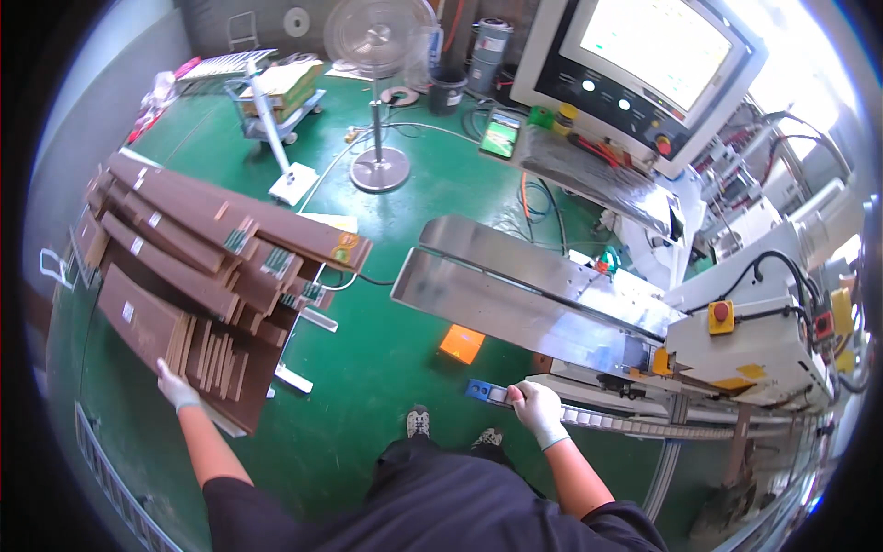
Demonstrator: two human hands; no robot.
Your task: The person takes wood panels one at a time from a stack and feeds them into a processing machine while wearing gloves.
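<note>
1. Leftward first: I see my left hand (175,386), in a pale glove, resting its fingertips on the near lower edge of the stack of flat brown cardboard sheets (198,267). Whether the fingers are closed around an edge I cannot tell; they look laid against it rather than clenched.
2. That stack lies up and to the left of my body, its long axis running from upper left to lower right, the sheets fanned and tilted on a low white frame (299,322). My left hand is plainly the nearer one; the arm is stretched out almost straight, the forearm rising from the lower edge.
3. Between the hands, on the green painted floor (386,304), lies a small orange square piece (461,343), apart from both.
4. My right hand (536,409), also gloved, is curled around a small blue-and-white block-shaped handle (486,393) at the near end of the machine, just beside the roller track (625,423). The elbow is bent, the forearm coming up from the lower right.
5. Beyond it the long shiny steel chute (515,294) slants away to the left, and the grey control panel with its bright screen (658,55) stands above.
</note>
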